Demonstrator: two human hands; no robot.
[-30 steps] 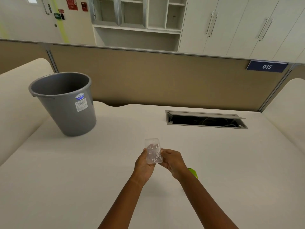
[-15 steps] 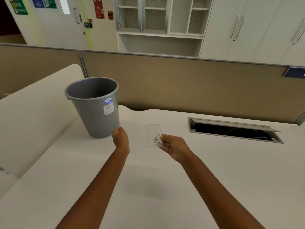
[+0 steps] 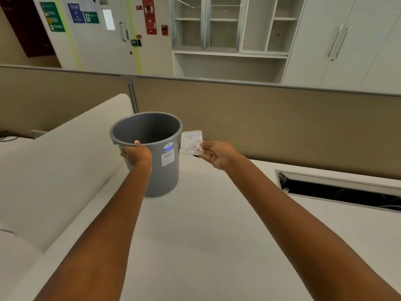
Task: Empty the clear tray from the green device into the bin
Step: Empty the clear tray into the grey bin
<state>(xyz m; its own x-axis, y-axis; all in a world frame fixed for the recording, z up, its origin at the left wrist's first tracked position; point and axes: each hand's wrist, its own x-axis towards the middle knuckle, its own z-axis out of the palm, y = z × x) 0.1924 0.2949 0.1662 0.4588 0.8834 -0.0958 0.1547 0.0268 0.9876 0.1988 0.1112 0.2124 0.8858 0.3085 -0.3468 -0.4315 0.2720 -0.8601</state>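
My right hand has its fingers pinched shut on the near edge of the small clear plastic tray, held in the air just beside the rim of the round grey plastic bin, not yet over its mouth. White paper bits lie gathered at the held end. My left hand is closed on the bin's near rim.

Risk, in my judgement: the tray is light and gripped at one edge only. Tipped before it clears the rim, the bits would scatter onto the desk. A pull from the left hand could also tilt the bin.

The white desk is bare near the bin, with an open cable slot to the right. Beyond stand a tan partition, then white cabinets and open shelving. The green device is not in view.
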